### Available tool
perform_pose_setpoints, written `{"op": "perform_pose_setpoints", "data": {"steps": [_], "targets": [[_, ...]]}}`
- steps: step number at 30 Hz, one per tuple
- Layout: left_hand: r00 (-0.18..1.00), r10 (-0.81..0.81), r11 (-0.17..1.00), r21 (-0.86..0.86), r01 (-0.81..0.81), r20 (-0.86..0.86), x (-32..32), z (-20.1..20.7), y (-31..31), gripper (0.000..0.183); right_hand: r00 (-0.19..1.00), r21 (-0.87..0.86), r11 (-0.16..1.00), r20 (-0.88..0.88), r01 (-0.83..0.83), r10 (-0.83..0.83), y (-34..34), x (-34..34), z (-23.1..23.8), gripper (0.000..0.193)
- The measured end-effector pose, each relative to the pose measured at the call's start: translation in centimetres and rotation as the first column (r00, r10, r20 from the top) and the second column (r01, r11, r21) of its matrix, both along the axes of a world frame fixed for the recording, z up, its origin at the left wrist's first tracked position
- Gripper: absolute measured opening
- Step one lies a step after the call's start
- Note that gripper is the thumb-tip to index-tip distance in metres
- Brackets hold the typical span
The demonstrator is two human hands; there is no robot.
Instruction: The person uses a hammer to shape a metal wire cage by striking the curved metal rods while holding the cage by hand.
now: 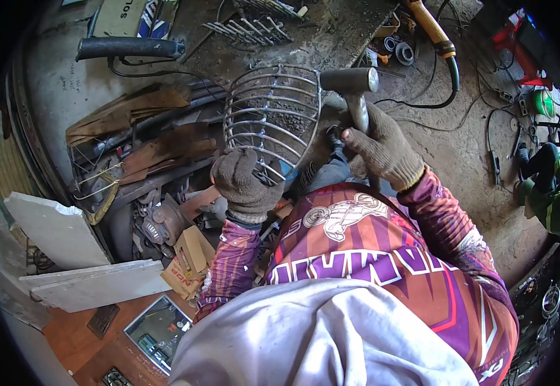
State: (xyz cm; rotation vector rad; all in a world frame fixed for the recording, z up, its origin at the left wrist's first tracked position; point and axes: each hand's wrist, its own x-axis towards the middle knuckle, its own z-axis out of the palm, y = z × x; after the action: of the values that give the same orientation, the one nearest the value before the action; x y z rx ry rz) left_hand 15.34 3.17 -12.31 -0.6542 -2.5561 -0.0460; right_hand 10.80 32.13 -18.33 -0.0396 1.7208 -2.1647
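Note:
Held up in front of me is a curved frame of welded metal bars (270,109), shaped like an open basket or scoop with several ribs across a central spine. My left hand (244,183), in a brown knitted glove, is closed around its lower near end. My right hand (386,148), gloved alike, grips the handle of a hammer (347,81) just under the head. The dark cylindrical head lies sideways close to the frame's right rim; whether the two touch I cannot tell. A bare thumb tip shows through the right glove.
Metal rods (251,29) lie on the floor ahead. An orange-handled power tool (431,26) with a cable lies at the far right. On the left are brown sheet scraps (132,109), white boards (93,283) and a cardboard box (193,251). Another person (550,186) in green crouches at right.

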Motion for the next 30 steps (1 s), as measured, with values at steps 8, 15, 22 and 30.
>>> {"op": "perform_pose_setpoints", "data": {"steps": [8,15,22,30], "targets": [[0.974,0.119,0.993,0.045,-0.113,-0.195,0.2,3.1,2.4,0.068,0.996,-0.299,0.953,0.059,-0.045,0.066,-1.5,-2.3,8.7,0.037],[0.925,0.11,0.991,0.105,-0.077,-0.364,-2.8,8.9,4.4,0.086,0.997,-0.455,0.89,-0.08,-0.02,-0.019,-3.3,-2.9,16.5,0.037],[0.751,0.15,0.989,0.1,-0.111,-0.643,-5.1,6.9,7.3,0.093,0.972,-0.34,0.939,-0.202,0.047,-0.122,-3.0,-3.4,20.2,0.033],[0.879,0.178,0.901,0.433,0.035,-0.441,-4.3,4.4,9.5,0.08,0.957,-0.257,0.962,-0.289,-0.092,0.014,-1.8,-5.5,19.6,0.029]]}}
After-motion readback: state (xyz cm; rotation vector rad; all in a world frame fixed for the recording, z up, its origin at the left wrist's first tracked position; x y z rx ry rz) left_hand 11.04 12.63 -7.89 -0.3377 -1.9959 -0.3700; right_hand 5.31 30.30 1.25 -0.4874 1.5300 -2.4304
